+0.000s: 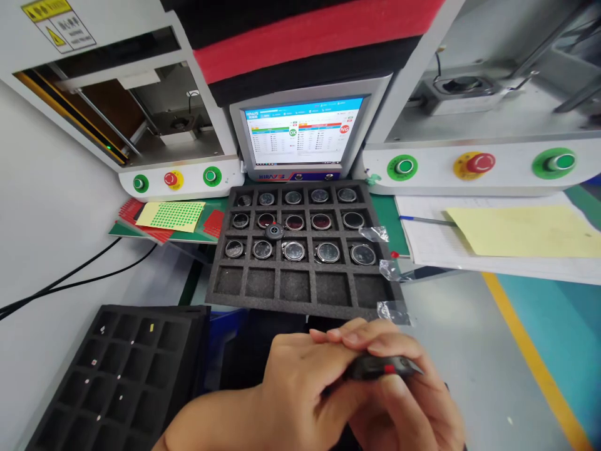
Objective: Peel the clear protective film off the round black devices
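Observation:
Close to me, below the tray, a dark watch case [381,368] with a small red mark on its edge is held side-on. My right hand [417,401] grips it, thumb on the near edge and fingers over the far side. My left hand [305,379] closes around its left end, its fingertips meeting those of the right hand. Ahead lies a grey foam tray [307,305] with round watch cases [294,251] in its three far rows. Another watch case [275,232], showing its back, lies across a divider in the second row.
Behind the tray stands a screen [305,131] between two machine bays with green buttons [404,166] and red buttons [481,163]. A black compartment tray [110,357] is at lower left. Green-dot stickers [176,216] lie left; papers [526,232] and a pen [425,220] right. Clear film pieces [393,312] edge the tray.

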Tool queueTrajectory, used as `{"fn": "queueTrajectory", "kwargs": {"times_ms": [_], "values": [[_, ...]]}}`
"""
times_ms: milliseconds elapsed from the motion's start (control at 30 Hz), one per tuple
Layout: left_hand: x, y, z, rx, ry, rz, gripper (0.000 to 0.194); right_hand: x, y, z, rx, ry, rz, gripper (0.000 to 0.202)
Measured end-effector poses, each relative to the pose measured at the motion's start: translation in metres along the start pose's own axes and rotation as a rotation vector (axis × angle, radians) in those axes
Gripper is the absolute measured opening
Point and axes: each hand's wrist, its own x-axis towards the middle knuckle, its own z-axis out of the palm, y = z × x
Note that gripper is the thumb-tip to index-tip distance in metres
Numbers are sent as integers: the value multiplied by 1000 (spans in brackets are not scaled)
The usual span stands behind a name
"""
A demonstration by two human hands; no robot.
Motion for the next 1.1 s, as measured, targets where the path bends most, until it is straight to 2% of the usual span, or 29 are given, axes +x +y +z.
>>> {"fn": "queueTrajectory", "kwargs": {"times_ms": [233, 367, 533, 633, 767, 967, 1033, 1100], "values": [[-3, -7, -1, 220, -73, 112, 28, 7, -1, -3, 57, 67, 154, 8], [-5, -10, -3, 280, -116, 159, 27, 7, -3, 0, 83, 117, 178, 12], [1, -9, -5, 288, -135, 177, 30, 7, 0, 1, 115, 116, 155, 13], [4, -8, -5, 258, -139, 152, 31, 6, 6, -3, 138, 79, 111, 9], [4, -8, -4, 185, -133, 67, 25, 4, 12, -10, 139, -22, 24, 22], [7, -9, -5, 77, -112, -38, 30, 3, 6, -12, -101, -7, -32, 17], [7, -13, -5, -7, -142, -61, 34, 1, 4, -12, -208, 4, -98, 15], [4, -19, -5, -199, -226, -157, 39, -1, 1, -12, -315, 26, -169, 12]]}}
